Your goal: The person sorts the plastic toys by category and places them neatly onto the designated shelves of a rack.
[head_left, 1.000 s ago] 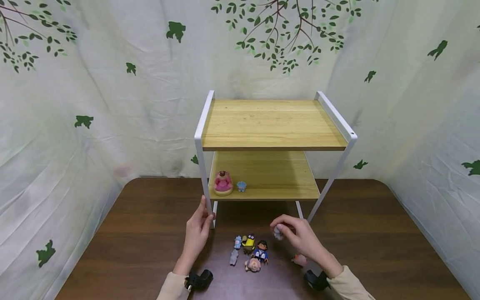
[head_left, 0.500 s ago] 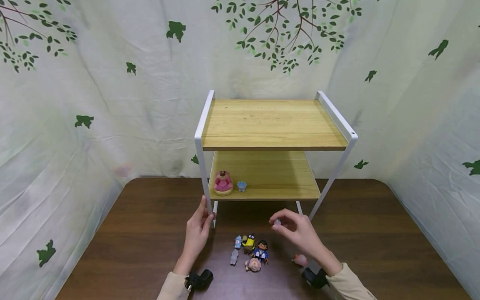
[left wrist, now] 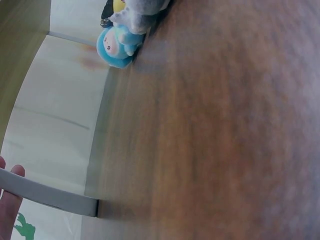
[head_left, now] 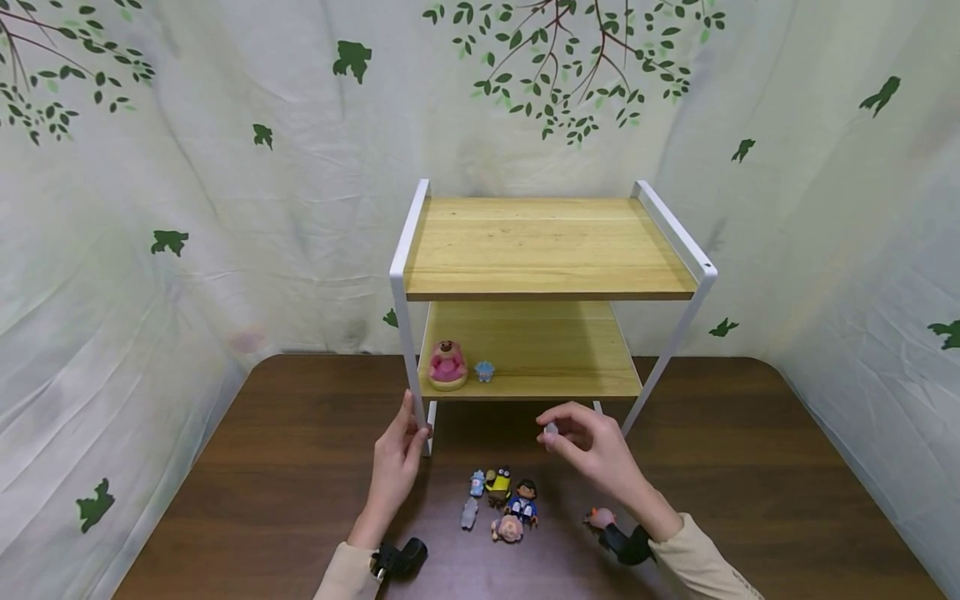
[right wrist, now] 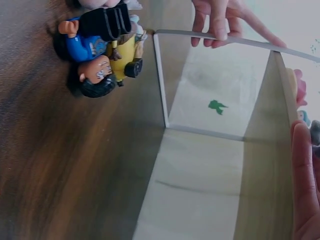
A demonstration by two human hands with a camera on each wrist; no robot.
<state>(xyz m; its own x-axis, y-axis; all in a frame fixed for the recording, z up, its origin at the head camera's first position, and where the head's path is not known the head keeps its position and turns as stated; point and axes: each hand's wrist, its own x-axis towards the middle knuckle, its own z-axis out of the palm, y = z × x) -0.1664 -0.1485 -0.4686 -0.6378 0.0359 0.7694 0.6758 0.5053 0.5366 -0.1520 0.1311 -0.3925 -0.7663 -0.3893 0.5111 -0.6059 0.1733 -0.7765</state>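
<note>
My left hand (head_left: 396,460) holds the white left front leg (head_left: 410,358) of a two-tier wooden shelf (head_left: 551,250), its thumb and fingers on either side. In front of the lower board, my right hand (head_left: 596,450) pinches a small grey figurine (head_left: 551,428) between thumb and fingers; most of it is hidden. On that board sit a pink bear figurine (head_left: 447,367) and a small blue figurine (head_left: 484,372). The right wrist view shows the grey figurine (right wrist: 315,134) at its right edge, beside the finger.
On the brown table (head_left: 262,483) lie a blue figurine (head_left: 477,482), a grey one (head_left: 469,513), a yellow one (head_left: 498,487), a dark-haired doll (head_left: 522,502) and a pink pig-like figurine (head_left: 507,528). Another pinkish figurine (head_left: 600,517) lies beneath the right forearm. A leaf-printed curtain (head_left: 300,208) hangs behind.
My right hand has risen and moved forward toward the lower board with the grey figurine. The left hand stays on the shelf leg.
</note>
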